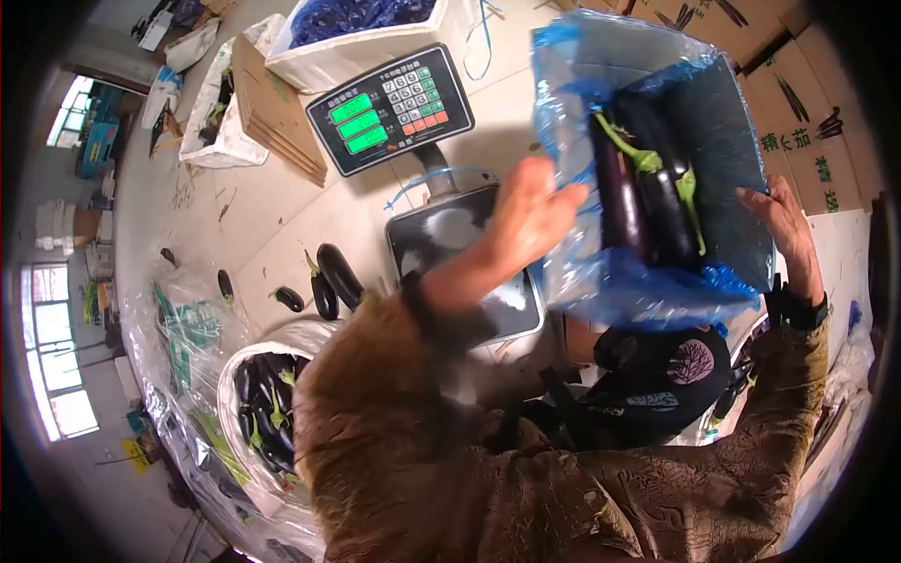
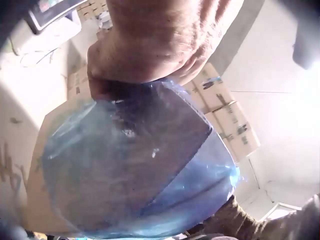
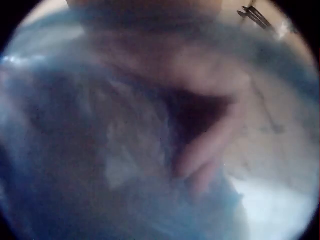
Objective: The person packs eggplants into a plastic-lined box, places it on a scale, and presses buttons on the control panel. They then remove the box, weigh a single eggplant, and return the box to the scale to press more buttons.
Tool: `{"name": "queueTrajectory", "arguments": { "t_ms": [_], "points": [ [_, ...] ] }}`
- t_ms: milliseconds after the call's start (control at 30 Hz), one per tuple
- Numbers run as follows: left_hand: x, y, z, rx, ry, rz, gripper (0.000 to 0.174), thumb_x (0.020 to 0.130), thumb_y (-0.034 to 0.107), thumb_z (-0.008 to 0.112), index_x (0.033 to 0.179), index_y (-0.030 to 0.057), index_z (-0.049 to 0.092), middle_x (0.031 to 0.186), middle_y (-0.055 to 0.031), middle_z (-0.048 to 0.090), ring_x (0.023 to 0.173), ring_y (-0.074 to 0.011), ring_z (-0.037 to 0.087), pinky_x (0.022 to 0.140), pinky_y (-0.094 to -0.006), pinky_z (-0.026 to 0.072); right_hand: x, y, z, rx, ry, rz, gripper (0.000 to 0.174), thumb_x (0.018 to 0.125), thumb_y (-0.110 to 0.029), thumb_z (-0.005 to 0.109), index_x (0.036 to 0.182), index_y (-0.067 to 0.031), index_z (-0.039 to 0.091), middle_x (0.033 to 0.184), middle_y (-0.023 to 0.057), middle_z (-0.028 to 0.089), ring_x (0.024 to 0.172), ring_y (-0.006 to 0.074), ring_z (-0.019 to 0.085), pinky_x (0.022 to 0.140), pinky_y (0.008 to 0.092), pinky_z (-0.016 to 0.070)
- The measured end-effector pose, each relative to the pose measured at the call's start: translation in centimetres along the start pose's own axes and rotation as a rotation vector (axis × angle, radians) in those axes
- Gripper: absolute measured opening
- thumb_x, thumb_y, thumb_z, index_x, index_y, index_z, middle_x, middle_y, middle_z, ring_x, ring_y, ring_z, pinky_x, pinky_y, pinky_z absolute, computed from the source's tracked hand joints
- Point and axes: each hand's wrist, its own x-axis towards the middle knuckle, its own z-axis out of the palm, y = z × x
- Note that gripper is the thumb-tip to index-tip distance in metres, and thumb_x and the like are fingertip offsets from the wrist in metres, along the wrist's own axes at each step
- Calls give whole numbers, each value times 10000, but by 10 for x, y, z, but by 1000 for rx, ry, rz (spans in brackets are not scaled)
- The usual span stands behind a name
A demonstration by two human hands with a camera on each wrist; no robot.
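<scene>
A box (image 1: 737,141) lined with a blue plastic bag (image 1: 572,103) is tilted toward me, with several dark eggplants (image 1: 662,206) inside. My left hand (image 1: 526,216) is at its left side, the thumb over the bag's edge. In the left wrist view, that hand (image 2: 155,40) bends over the top of the bag-covered box (image 2: 130,165), its fingertips hidden. My right hand (image 1: 791,235) grips the opposite wall, thumb on the rim. Bent fingers (image 3: 215,140) show blurred against the bag in the right wrist view.
Left of the box stands a scale, with a lit display (image 1: 389,113) and a dark platform (image 1: 436,235). Loose eggplants (image 1: 338,272) lie on the floor, near a white container (image 1: 230,394) of eggplants. Cardboard cartons (image 1: 812,122) are stacked at the right; a foam box (image 1: 375,42) stands behind the scale.
</scene>
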Motion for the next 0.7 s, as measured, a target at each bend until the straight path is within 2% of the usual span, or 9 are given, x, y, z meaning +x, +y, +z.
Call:
{"name": "queueTrajectory", "arguments": {
  "t_ms": [67, 100, 167, 200, 267, 367, 467, 567, 700],
  "points": [
    [-5, 105, -29, 661, -217, -30, 204, 814, 178, 683, 931, 25, 616, 727, -139, 484, 667, -328, 490, 570, -459, 355, -25, -23, -1, 27, -305, -151, 289, 839, -269, 619, 900, 11, 657, 824, 25, 525, 805, 133, 513, 732, 271, 393],
    [-17, 123, -38, 667, -213, -20, 204, 814, 178, 683, 931, 25, 616, 727, -139, 484, 667, -328, 490, 570, -459, 355, -40, -25, 5, 31, -301, -163, 289, 839, -269, 619, 900, 11, 657, 824, 25, 525, 805, 133, 513, 732, 271, 393],
    [-47, 148, -53, 454, -109, -170, 128, 848, 179, 647, 827, 53, 641, 759, -157, 534, 670, -355, 516, 553, -490, 327, -68, -24, 20, -45, -210, -747, 261, 892, -218, 564, 985, -4, 682, 977, 68, 518, 910, 172, 502, 811, 302, 388],
    [-64, 157, -63, 454, -104, -161, 128, 848, 179, 647, 827, 53, 641, 759, -157, 534, 670, -355, 516, 553, -490, 327, -69, -28, 25, 1, -337, -674, 257, 926, -153, 502, 1044, -19, 686, 1084, 89, 485, 999, 202, 472, 874, 324, 357],
    [-94, 167, -85, 746, -87, -236, 265, 869, 192, 641, 927, -66, 651, 800, -119, 660, 737, -142, 561, 662, -331, 460, -64, -28, 55, -101, -284, -732, 218, 878, -182, 618, 828, 27, 656, 776, 87, 497, 760, 186, 488, 686, 344, 402],
    [-129, 157, -109, 765, 11, -306, 203, 854, 211, 625, 782, 21, 623, 623, -174, 495, 610, -385, 508, 559, -504, 344, -69, -64, 104, -197, -422, -406, 367, 812, -214, 720, 642, 66, 554, 493, 77, 383, 514, 163, 399, 489, 377, 363],
    [-159, 131, -132, 972, 126, 10, 215, 854, 213, 618, 767, 16, 619, 548, -154, 465, 549, -399, 517, 514, -497, 363, -68, -71, 146, -204, -520, -460, 371, 833, -204, 697, 633, 73, 553, 502, 92, 436, 503, 150, 413, 470, 373, 365],
    [-171, 131, -153, 812, 177, -472, 203, 827, 200, 645, 741, 20, 610, 598, -152, 537, 538, -346, 550, 499, -456, 404, -60, -66, 186, -231, -652, -419, 391, 844, -226, 700, 638, 75, 557, 500, 111, 442, 502, 157, 431, 484, 388, 392],
    [-192, 104, -187, 1023, 103, -194, 235, 805, 229, 673, 761, 1, 638, 631, -136, 600, 517, -255, 553, 492, -411, 429, -65, -79, 204, -370, -726, -470, 437, 854, -283, 701, 649, 79, 569, 513, 167, 461, 501, 194, 479, 504, 403, 416]
  ]
}}
